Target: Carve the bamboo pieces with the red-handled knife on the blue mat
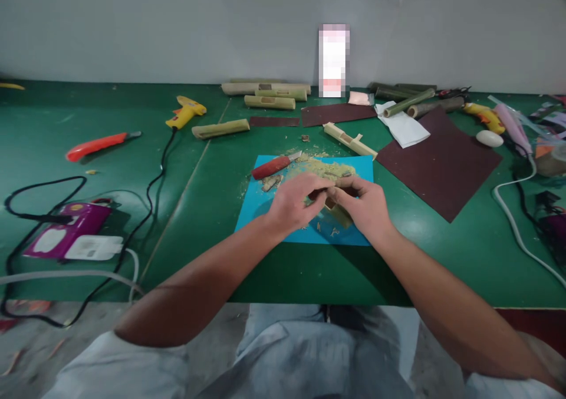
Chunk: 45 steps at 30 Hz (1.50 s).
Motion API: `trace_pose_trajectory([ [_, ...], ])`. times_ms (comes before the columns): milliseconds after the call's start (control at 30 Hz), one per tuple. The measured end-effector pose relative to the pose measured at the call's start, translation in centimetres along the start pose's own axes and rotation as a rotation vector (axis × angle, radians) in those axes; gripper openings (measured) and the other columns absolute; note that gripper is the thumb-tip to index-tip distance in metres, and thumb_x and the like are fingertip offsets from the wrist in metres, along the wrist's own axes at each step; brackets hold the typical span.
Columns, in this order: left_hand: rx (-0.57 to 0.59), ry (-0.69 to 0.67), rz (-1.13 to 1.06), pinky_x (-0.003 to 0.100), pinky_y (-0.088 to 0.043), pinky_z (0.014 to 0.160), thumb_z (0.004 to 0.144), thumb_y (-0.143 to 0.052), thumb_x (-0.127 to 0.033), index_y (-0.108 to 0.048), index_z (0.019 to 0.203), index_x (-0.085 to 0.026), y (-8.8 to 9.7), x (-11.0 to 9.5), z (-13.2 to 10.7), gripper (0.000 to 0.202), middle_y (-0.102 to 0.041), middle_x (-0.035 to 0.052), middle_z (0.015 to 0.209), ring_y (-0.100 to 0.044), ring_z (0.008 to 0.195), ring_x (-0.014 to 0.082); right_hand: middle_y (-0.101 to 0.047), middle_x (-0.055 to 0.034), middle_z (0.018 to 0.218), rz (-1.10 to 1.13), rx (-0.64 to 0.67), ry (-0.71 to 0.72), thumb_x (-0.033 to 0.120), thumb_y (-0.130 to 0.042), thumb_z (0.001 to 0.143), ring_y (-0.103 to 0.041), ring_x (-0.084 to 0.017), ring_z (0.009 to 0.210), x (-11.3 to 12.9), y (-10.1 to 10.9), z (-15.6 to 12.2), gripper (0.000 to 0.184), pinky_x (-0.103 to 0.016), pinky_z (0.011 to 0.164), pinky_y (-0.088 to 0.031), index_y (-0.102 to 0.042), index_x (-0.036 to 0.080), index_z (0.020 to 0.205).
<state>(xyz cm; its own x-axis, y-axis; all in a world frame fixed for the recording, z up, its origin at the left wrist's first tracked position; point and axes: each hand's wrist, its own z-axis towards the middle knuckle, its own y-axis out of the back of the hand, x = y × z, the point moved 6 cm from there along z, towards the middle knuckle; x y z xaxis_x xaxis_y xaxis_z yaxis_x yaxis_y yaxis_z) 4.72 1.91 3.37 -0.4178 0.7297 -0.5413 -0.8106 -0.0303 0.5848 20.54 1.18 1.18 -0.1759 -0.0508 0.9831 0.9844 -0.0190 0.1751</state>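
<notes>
My left hand [297,201] and my right hand [365,205] meet over a blue sheet [254,210], their fingertips pinched close together. Just beneath them is a short bamboo tube [339,215] with an opening cut in its side; its upper end is hidden by my fingers. My right hand's fingers close around that tube. The left fingers are bent inward, and what sits between them is too small and covered to name. Pale green dust [325,168] and shavings lie on the sheet. A red-handled knife [274,166] rests at its upper left.
Cut bamboo pieces [269,102] lie toward the wall, and another notched piece [349,141] behind the sheet. At left are a yellow glue gun [186,113], an orange cutter [97,146] and corded purple box [71,231]. Brown sheets [442,169] and white paper [402,125] lie right.
</notes>
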Motion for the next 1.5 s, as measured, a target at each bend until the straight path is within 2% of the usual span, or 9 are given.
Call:
trace_pose_trajectory([
  [100,-0.020,0.035,0.007,0.027,-0.054,0.071,0.094,-0.059,-0.024,-0.070,0.112,-0.022,0.1,0.3,0.0,0.021,-0.073,0.0032,0.089,-0.067,0.075,0.0142,-0.071,-0.0010,0.072,0.083,0.007,-0.061,0.041,-0.076,0.074,-0.062,-0.015,0.064,-0.5,-0.1,0.2,0.020,-0.031,0.062,-0.050,-0.074,0.022,0.079],
  [367,0.081,0.156,0.033,0.026,-0.056,0.073,0.093,-0.061,-0.034,-0.074,0.096,-0.023,-0.3,0.7,-0.4,0.018,-0.078,0.0024,0.089,-0.069,0.074,0.0149,-0.071,-0.0009,0.073,0.079,0.043,-0.033,0.047,-0.073,0.079,-0.062,-0.015,0.066,-0.4,-0.4,0.2,0.025,-0.030,0.059,-0.049,-0.074,0.022,0.081],
  [533,-0.052,0.226,0.078,0.029,-0.056,0.077,0.092,-0.065,-0.034,-0.075,0.087,-0.022,1.2,3.0,-0.8,0.017,-0.078,0.0036,0.087,-0.071,0.080,0.0172,-0.069,-0.0051,0.085,-0.422,-0.005,0.142,0.049,-0.072,0.080,-0.059,-0.018,0.071,0.1,0.2,-0.2,0.028,-0.033,0.061,-0.045,-0.069,0.022,0.087],
  [700,-0.084,0.318,0.077,0.031,-0.057,0.081,0.088,-0.068,-0.031,-0.077,0.087,-0.020,1.8,5.7,-1.1,0.013,-0.078,0.0047,0.089,-0.072,0.083,0.0185,-0.066,-0.0069,0.091,-0.794,0.089,0.243,0.049,-0.078,0.075,-0.060,-0.023,0.080,-0.1,-0.3,-0.7,0.032,-0.032,0.057,-0.039,-0.065,0.024,0.088],
  [833,-0.007,0.299,0.089,0.033,-0.057,0.086,0.089,-0.066,-0.031,-0.077,0.088,-0.021,1.1,5.6,-1.1,0.015,-0.079,0.0045,0.093,-0.073,0.088,0.0199,-0.063,-0.0062,0.085,-0.864,0.162,0.212,0.041,-0.076,0.077,-0.056,-0.020,0.072,-0.8,-0.8,-0.7,0.024,-0.033,0.056,-0.035,-0.060,0.023,0.080],
  [1033,0.055,0.252,0.139,0.031,-0.058,0.084,0.093,-0.062,-0.031,-0.077,0.096,-0.021,0.8,5.3,-1.2,0.018,-0.079,0.0052,0.097,-0.072,0.089,0.0195,-0.061,-0.0047,0.078,-0.876,0.160,0.223,0.036,-0.068,0.082,-0.052,-0.018,0.067,-0.9,-1.3,-0.8,0.020,-0.033,0.058,-0.035,-0.054,0.024,0.073],
  [1267,0.139,0.103,0.270,0.032,-0.055,0.077,0.100,-0.053,-0.031,-0.069,0.087,-0.019,-0.6,4.7,-1.0,0.024,-0.072,0.0060,0.084,-0.069,0.082,0.0196,-0.062,-0.0033,0.082,-0.864,0.210,0.058,0.037,-0.064,0.086,-0.052,-0.016,0.069,-0.9,-1.1,-0.7,0.019,-0.031,0.061,-0.033,-0.057,0.022,0.077],
  [1367,0.195,0.053,0.244,0.032,-0.054,0.076,0.101,-0.052,-0.029,-0.069,0.091,-0.019,-1.4,4.2,-1.0,0.022,-0.071,0.0057,0.086,-0.068,0.083,0.0196,-0.062,-0.0044,0.082,-0.891,0.207,0.091,0.037,-0.062,0.089,-0.053,-0.016,0.070,-0.8,-1.2,-0.7,0.021,-0.031,0.062,-0.033,-0.056,0.021,0.075],
  [1500,0.168,0.046,0.261,0.033,-0.052,0.074,0.102,-0.050,-0.028,-0.068,0.086,-0.018,-1.3,3.8,-0.7,0.026,-0.070,0.0064,0.084,-0.067,0.082,0.0201,-0.064,-0.0068,0.086,-0.945,0.186,0.135,0.037,-0.056,0.093,-0.056,-0.018,0.074,-0.9,-1.4,-1.0,0.025,-0.032,0.064,-0.035,-0.057,0.021,0.074],
])
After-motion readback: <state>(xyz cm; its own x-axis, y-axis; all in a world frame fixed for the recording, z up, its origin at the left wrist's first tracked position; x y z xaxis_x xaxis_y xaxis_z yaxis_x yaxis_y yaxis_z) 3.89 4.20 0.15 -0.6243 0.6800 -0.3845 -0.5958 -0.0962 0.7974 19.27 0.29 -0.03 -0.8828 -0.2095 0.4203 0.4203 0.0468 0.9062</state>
